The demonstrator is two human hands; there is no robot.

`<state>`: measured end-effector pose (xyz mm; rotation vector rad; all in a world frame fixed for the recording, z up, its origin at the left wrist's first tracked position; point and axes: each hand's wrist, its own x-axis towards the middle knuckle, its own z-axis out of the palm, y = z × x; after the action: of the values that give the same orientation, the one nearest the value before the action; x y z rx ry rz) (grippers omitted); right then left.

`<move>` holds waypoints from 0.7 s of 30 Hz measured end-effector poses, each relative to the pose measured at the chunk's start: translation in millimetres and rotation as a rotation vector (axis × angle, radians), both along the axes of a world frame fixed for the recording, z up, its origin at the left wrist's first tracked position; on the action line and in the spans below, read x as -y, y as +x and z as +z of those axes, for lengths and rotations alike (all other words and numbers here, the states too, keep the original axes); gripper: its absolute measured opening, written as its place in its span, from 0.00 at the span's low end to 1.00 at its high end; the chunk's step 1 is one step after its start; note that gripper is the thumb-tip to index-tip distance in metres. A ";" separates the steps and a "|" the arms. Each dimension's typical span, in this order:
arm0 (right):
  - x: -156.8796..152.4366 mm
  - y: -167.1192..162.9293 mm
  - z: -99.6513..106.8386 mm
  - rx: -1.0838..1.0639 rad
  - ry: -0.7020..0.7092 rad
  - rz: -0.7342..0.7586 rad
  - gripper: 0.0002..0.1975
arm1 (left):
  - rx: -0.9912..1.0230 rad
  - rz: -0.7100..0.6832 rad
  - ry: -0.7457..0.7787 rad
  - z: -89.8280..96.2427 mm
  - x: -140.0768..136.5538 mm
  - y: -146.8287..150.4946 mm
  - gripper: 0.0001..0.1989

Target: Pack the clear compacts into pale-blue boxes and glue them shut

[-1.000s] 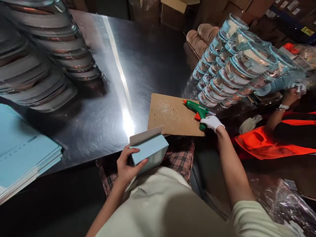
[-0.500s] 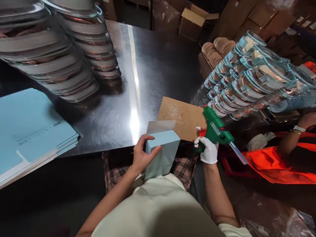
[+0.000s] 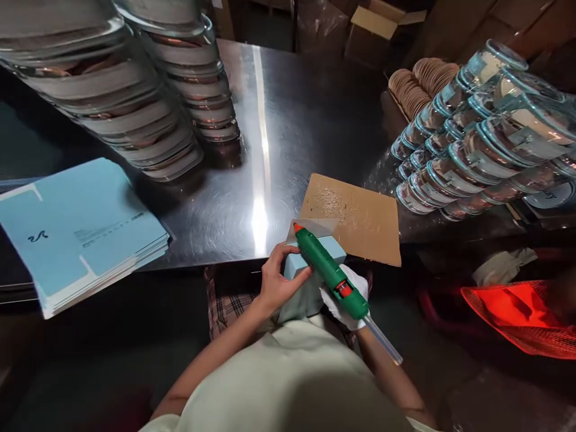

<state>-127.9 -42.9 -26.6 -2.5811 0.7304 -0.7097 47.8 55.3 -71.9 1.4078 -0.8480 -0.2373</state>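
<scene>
My bare left hand (image 3: 281, 277) grips a light blue box (image 3: 335, 247) at its upper left edge, thumb and fingers around the corner. The box stands upright against my body, and a grey flap (image 3: 321, 226) sticks up at its far side. In my white-gloved right hand (image 3: 348, 297) is a green glue gun (image 3: 330, 267) with a clear glue stick poking out of its back. The gun lies over the box top, its orange nozzle close to the raised flap; whether they touch I cannot tell.
A cardboard sheet (image 3: 369, 228) with dried glue bits lies beyond the box. Flat blue cartons (image 3: 103, 222) are piled at left, below tall stacks of shiny containers (image 3: 135, 114). Clear tubs (image 3: 477, 150) with blue rims and brown discs (image 3: 405, 90) stand at right, above an orange mesh basket (image 3: 517, 312).
My right hand has brought the glue gun leftward from beside the cardboard to over the box, nozzle at the flap. My left hand keeps its grip. The view has shifted slightly left.
</scene>
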 end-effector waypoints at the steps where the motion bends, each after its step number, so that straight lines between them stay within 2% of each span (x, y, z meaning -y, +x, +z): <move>1: 0.8 3.0 0.5 0.019 -0.013 0.011 0.11 | 0.006 0.000 -0.001 0.3 -0.6 -0.6 0.14; 4: 4.0 5.0 0.7 0.065 -0.022 -0.009 0.11 | -0.001 0.010 0.019 0.4 -3.0 -0.7 0.14; 7: 11.5 -6.1 -6.1 0.092 0.086 -0.124 0.13 | -0.017 0.032 0.049 -1.4 -5.3 1.7 0.16; 11: 29.3 -30.6 -18.6 0.197 0.352 -0.403 0.18 | -0.027 0.050 0.056 -5.1 -8.4 5.7 0.17; 14: 48.9 -39.8 -17.8 0.299 0.538 -0.597 0.22 | -0.032 0.047 0.025 -8.2 -10.9 7.8 0.16; 17: 78.6 -31.8 -6.9 0.392 0.723 -0.652 0.22 | -0.053 0.036 0.010 -13.0 -13.6 10.2 0.16; 21: 135.5 -17.2 14.2 0.465 1.015 -0.691 0.21 | -0.101 0.026 -0.012 -20.8 -17.1 13.7 0.17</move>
<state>-145.1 -178.4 -12.3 -1.1849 1.3674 -0.7890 61.5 72.4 -92.7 1.3833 -0.7463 -0.2803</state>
